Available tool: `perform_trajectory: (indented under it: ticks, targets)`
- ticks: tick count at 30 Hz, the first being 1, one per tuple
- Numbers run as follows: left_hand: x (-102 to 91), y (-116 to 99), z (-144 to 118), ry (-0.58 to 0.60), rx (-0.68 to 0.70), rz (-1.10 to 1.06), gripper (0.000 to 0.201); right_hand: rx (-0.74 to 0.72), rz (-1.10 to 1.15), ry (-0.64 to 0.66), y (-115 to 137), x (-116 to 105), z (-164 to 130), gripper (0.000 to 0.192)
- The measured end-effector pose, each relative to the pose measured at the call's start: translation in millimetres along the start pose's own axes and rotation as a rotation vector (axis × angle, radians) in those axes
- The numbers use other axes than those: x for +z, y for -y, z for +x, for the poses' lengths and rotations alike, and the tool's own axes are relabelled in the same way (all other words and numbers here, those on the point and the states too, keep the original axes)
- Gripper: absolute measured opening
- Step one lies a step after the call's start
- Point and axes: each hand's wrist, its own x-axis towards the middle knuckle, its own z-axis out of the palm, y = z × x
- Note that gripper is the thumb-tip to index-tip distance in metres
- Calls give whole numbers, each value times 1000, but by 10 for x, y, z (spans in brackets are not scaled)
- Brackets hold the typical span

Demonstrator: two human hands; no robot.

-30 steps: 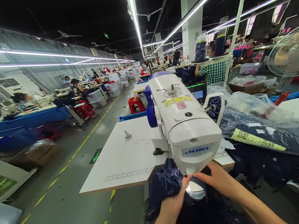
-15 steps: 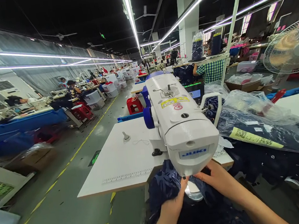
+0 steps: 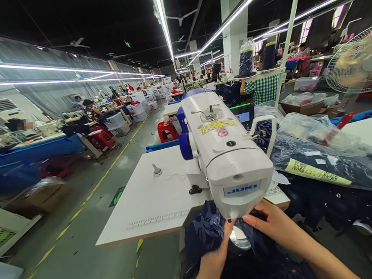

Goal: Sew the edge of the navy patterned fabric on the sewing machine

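A white Juki sewing machine [image 3: 223,153] stands on a white table [image 3: 146,203] right in front of me. Dark navy fabric [image 3: 203,231] is bunched under the machine's head and hangs off the table's near edge. My left hand [image 3: 220,249] pinches the fabric just left of the needle area. My right hand [image 3: 273,225] presses on the fabric at the right, with its fingertips under the machine head. The needle itself is hidden by the head.
Clear plastic bags of dark garments [image 3: 324,153] lie at my right, beyond them a fan [image 3: 358,65]. A grey aisle with yellow lines [image 3: 89,191] runs along the left. Other people sit at sewing tables [image 3: 30,144] on the far left. A red stool [image 3: 167,130] stands behind the table.
My hands have shifted slightly on the fabric under the machine head, and the fabric now covers more of the plate there. My view has dropped a little.
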Motion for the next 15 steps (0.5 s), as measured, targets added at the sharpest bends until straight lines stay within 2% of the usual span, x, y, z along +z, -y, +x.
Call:
perform_trajectory:
  ticks: [2,4,7,10,13,15]
  targets:
    - [34,-10,-32,-43,69,273,35,11,14,1,-12,37,4,18]
    - [65,-22,-51,-47,114,449,33,15,9,-12,-21,87,9,19]
    - [91,-60,-53,-31,148,611,31,4,-76,-42,-26,149,5,17]
    - [109,-118,-39,-81,146,654,29,-35,-239,-91,-44,172,-24,15]
    - [121,-160,-21,-117,158,704,29,-185,-381,-98,-88,165,-74,9]
    - [119,-173,-8,-104,162,705,32,-347,-493,-85,-117,154,-104,15]
